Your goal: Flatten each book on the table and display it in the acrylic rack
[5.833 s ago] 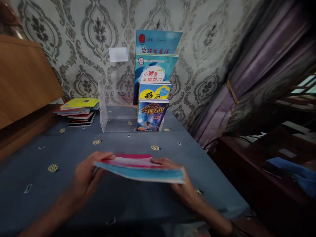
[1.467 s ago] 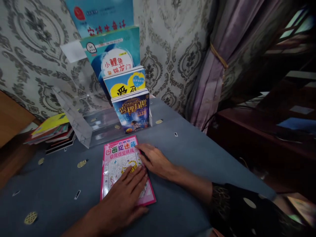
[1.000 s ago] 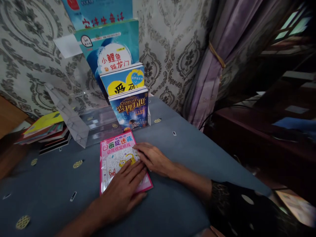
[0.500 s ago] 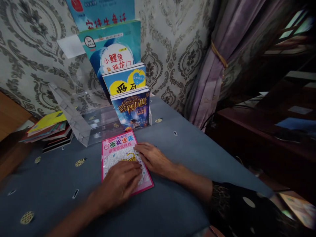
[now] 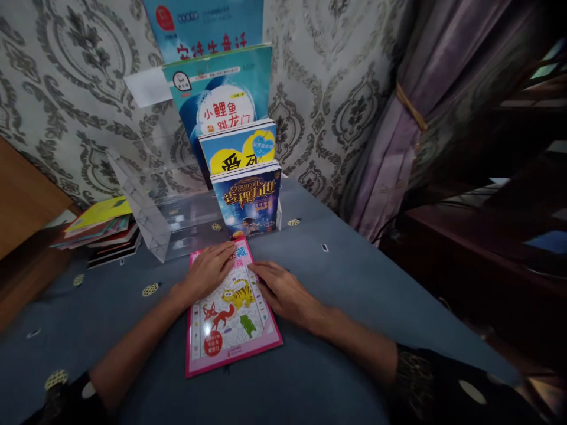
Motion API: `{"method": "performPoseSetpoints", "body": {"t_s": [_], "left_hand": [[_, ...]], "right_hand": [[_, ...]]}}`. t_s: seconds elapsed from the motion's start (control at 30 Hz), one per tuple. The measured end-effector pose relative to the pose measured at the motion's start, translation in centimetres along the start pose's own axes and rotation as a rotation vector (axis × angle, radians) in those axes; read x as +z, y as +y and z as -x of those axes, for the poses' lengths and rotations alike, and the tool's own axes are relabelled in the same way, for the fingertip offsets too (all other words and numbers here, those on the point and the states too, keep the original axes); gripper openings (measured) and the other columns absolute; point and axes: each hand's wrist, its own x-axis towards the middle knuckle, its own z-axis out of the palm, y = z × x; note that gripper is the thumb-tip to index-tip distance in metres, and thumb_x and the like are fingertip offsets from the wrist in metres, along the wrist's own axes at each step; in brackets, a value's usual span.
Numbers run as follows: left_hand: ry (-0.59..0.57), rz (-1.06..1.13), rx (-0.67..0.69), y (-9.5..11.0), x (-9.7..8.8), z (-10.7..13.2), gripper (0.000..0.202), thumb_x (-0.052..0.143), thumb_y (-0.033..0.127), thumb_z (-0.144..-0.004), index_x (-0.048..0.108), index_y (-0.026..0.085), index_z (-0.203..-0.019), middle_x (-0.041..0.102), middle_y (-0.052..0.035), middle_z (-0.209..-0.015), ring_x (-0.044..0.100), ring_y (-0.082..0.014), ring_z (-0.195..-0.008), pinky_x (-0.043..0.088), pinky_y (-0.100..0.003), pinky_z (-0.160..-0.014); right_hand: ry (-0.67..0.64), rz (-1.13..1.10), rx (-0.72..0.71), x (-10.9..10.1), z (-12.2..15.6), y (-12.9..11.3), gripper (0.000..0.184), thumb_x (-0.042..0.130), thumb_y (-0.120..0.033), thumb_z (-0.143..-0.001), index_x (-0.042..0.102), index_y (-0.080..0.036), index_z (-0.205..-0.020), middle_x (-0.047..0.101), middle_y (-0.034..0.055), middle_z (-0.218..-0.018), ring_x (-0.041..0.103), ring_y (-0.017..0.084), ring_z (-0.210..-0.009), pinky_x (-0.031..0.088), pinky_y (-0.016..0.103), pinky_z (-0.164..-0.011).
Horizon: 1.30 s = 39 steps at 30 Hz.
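The left hand (image 5: 207, 273) lies flat on the far end of the pink book (image 5: 230, 323), the right hand (image 5: 287, 295) loosely bent at its right edge, neither gripping. A far push could slide it along the surface (image 5: 319, 372) into the upright books (image 5: 250, 199).

The right sleeve (image 5: 443, 386) is black with big pale oval dots (image 5: 472, 392), ending in a kinda lacy-looking patterned cuff (image 5: 415, 378). Left sleeve (image 5: 66, 404) looks like a match, black with a pale dot, but only a bit shows.
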Motion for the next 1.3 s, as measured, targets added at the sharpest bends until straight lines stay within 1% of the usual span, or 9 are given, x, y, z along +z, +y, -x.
{"method": "performPoseSetpoints", "body": {"t_s": [0.23,0.33,0.47,0.6,0.77,0.87,1.03,1.2,1.3], "left_hand": [[0.062,0.047,-0.1,-4.6,-1.9,5.5,0.04,0.038,0.032,-0.099,0.063,0.017,-0.128,0.067,-0.0116,-0.128,0.065,-0.0249,-0.115,0.053,-0.045,-0.099],[0.075,0.117,-0.113,-5.3,-2.0,6.4,0.039,0.039,0.027,-0.098,0.063,0.018,-0.127,0.068,-0.0106,-0.126,0.065,-0.0239,-0.115,0.053,-0.046,-0.099],[0.106,0.166,-0.141,-5.3,-1.7,6.4,0.039,0.039,0.021,-0.096,0.065,0.018,-0.124,0.069,-0.01,-0.125,0.064,-0.0228,-0.116,0.051,-0.046,-0.1],[0.129,0.197,-0.152,-5.5,-1.4,6.5,0.039,0.039,0.02,-0.096,0.066,0.018,-0.124,0.068,-0.0091,-0.127,0.063,-0.0222,-0.118,0.05,-0.045,-0.103],[0.133,0.254,-0.114,-6.3,-1.1,6.7,0.042,0.038,0.015,-0.093,0.066,0.016,-0.124,0.068,-0.0102,-0.126,0.063,-0.0208,-0.118,0.049,-0.042,-0.104],[0.137,0.269,-0.125,-6.7,-0.8,6.7,0.043,0.039,0.012,-0.091,0.066,0.017,-0.124,0.068,-0.0092,-0.127,0.063,-0.02,-0.118,0.049,-0.041,-0.104],[0.125,0.258,-0.125,-6.8,-0.7,6.7,0.042,0.042,0.012,-0.091,0.066,0.02,-0.125,0.068,-0.0063,-0.127,0.063,-0.0195,-0.119,0.048,-0.04,-0.105],[0.12,0.227,-0.118,-6.5,-0.9,6.8,0.04,0.04,0.015,-0.094,0.066,0.018,-0.124,0.068,-0.008,-0.128,0.064,-0.02,-0.118,0.05,-0.041,-0.103],[0.122,0.204,-0.118,-6.5,-0.9,6.8,0.04,0.04,0.016,-0.094,0.066,0.018,-0.124,0.068,-0.0071,-0.127,0.063,-0.0199,-0.118,0.049,-0.042,-0.104]], "right_hand": [[0.012,-0.002,-0.027,0.0,0.2,0.2,0.039,0.046,-0.014,-0.092,0.056,-0.018,-0.13,0.066,0.0145,-0.125,0.059,0.025,-0.121,0.052,0.047,-0.099],[-0.023,0.069,-0.046,-0.3,0.0,-0.1,0.038,0.048,-0.016,-0.092,0.057,-0.017,-0.129,0.067,0.0152,-0.126,0.054,0.028,-0.128,0.047,0.054,-0.104],[-0.177,0.209,-0.115,-0.1,-1.9,-1.1,0.037,0.05,-0.023,-0.096,0.057,-0.015,-0.131,0.06,0.0162,-0.137,0.046,0.031,-0.137,0.035,0.058,-0.113],[-0.325,0.254,-0.191,1.8,-6.0,-2.4,0.043,0.051,-0.027,-0.097,0.053,-0.011,-0.137,0.052,0.0183,-0.145,0.043,0.03,-0.139,0.036,0.052,-0.114],[-0.343,0.227,-0.302,5.0,-8.8,-5.1,0.044,0.054,-0.03,-0.097,0.054,-0.009,-0.136,0.051,0.0189,-0.145,0.042,0.028,-0.14,0.033,0.046,-0.117],[-0.401,0.24,-0.334,5.7,-7.7,-6.9,0.049,0.049,-0.036,-0.099,0.051,-0.008,-0.139,0.046,0.0196,-0.149,0.036,0.029,-0.144,0.029,0.046,-0.119],[-0.54,0.16,-0.422,5.3,-3.7,-9.6,0.057,0.044,-0.044,-0.101,0.045,-0.006,-0.143,0.041,0.0165,-0.154,0.029,0.026,-0.147,0.021,0.044,-0.122],[-0.568,0.117,-0.471,4.5,-0.7,-11.5,0.061,0.045,-0.047,-0.1,0.039,-0.007,-0.147,0.038,0.0133,-0.156,0.027,0.022,-0.148,0.018,0.037,-0.124],[-0.555,0.113,-0.449,4.1,0.2,-11.7,0.063,0.046,-0.048,-0.1,0.038,-0.008,-0.148,0.037,0.0134,-0.157,0.028,0.022,-0.147,0.017,0.038,-0.124]]}}
